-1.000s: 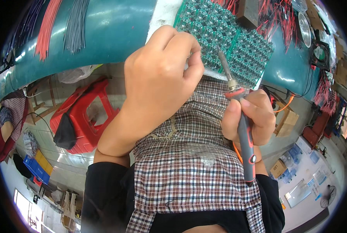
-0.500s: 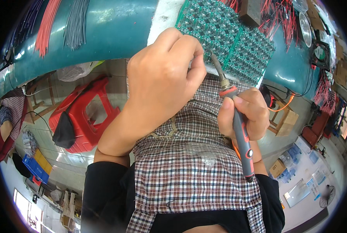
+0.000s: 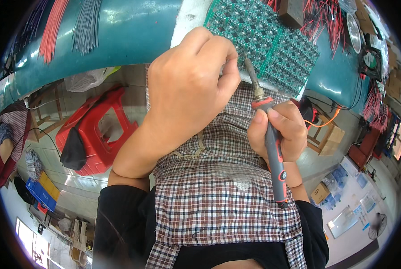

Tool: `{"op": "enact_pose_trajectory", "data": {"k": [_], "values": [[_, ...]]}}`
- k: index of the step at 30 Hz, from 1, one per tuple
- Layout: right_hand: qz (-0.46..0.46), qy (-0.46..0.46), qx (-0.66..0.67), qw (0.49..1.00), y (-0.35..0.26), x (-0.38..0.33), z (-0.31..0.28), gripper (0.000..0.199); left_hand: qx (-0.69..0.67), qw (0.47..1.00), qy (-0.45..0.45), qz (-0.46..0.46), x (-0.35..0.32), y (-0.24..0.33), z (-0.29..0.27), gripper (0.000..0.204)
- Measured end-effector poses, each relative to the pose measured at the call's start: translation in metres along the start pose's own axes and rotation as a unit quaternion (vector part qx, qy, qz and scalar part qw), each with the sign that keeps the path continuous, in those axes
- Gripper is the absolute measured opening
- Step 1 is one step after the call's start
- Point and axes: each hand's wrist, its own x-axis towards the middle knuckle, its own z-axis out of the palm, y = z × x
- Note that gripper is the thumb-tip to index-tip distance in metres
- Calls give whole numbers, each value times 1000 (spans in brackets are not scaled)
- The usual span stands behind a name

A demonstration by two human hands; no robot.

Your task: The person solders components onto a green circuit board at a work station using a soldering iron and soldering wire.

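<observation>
Green circuit boards [image 3: 272, 49] packed with small components lie on a white slab [image 3: 189, 20] at the table's front edge. In my right hand [image 3: 284, 130] is a grey and red soldering iron [image 3: 274, 152], held like a pen between thumb and fingers. Its metal tip points up and left, at the near left part of the boards. My left hand [image 3: 193, 74] is closed in a pinch over the boards' left edge, close to the iron's tip. Whatever sits between those fingertips is hidden or too thin to make out.
Bundles of red wires [image 3: 54, 31] and grey wires [image 3: 87, 27] lie at the table's left. A brown block [image 3: 291, 13], loose red and black wires [image 3: 321, 22] and a small black fan [image 3: 370, 62] are at the right. Below left stands a red stool [image 3: 93, 134].
My right hand and the soldering iron have shifted slightly left, and the iron stands a bit more upright. The left hand has moved slightly, still pinched.
</observation>
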Motion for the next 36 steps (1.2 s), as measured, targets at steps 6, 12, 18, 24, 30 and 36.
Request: {"op": "enact_pose_trajectory", "data": {"k": [6,12,18,24,30,36], "values": [[-8,-12,-15,1000,-1,-1,0,36,-4,1000,14,12,-1,-1,3,12],[1,-11,-19,1000,-4,1,1,35,9,1000,-3,19,1,0,3,10],[38,-8,-13,999,-9,5,0,33,-12,1000,7,14,0,1,-1,11],[-2,9,28,1000,-6,0,-17,33,-13,1000,8,2,-9,2,-11,12],[9,-22,25,999,-12,-4,-14,33,-14,1000,-11,4,-13,1,-10,11],[2,-4,16,1000,-8,-6,-5,32,-17,1000,12,3,-15,-3,-2,13]]}}
